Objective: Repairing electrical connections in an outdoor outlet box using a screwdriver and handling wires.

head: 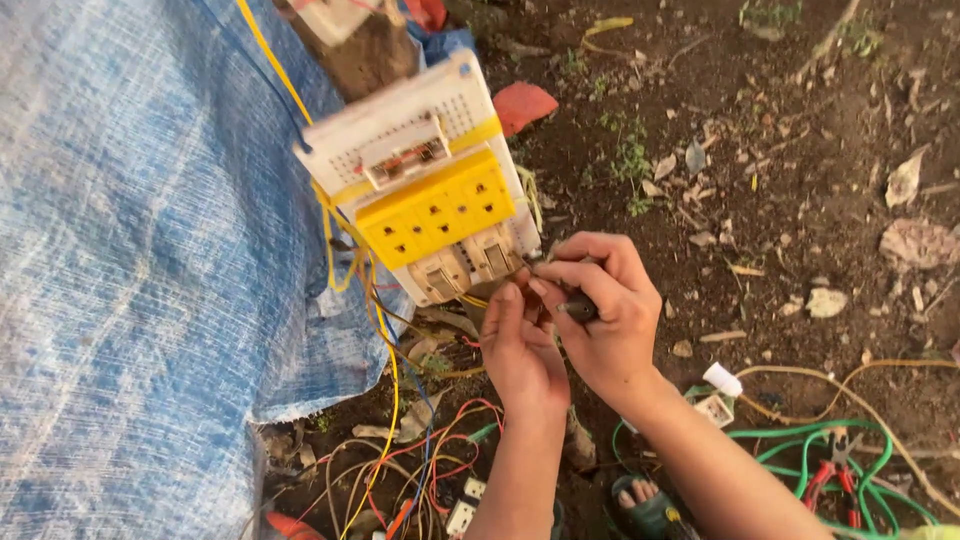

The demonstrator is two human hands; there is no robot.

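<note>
A white perforated board (400,125) carries a yellow row of sockets (435,208) and two beige breaker-like units (465,265) at its lower edge. My right hand (600,315) grips a dark-handled screwdriver (578,305), its tip at the board's lower right corner. Just left of it, my left hand (518,350) is raised with its fingers touching the underside of the board next to the tool tip; what they pinch is hidden. Yellow wires (385,340) hang from the board.
A blue woven tarp (130,260) covers the left side. Tangled coloured wires (420,470) and small white sockets (462,505) lie on the dirt below. Green cable (850,465) and red-handled pliers (835,470) lie at lower right. A sandalled foot (640,500) shows at the bottom.
</note>
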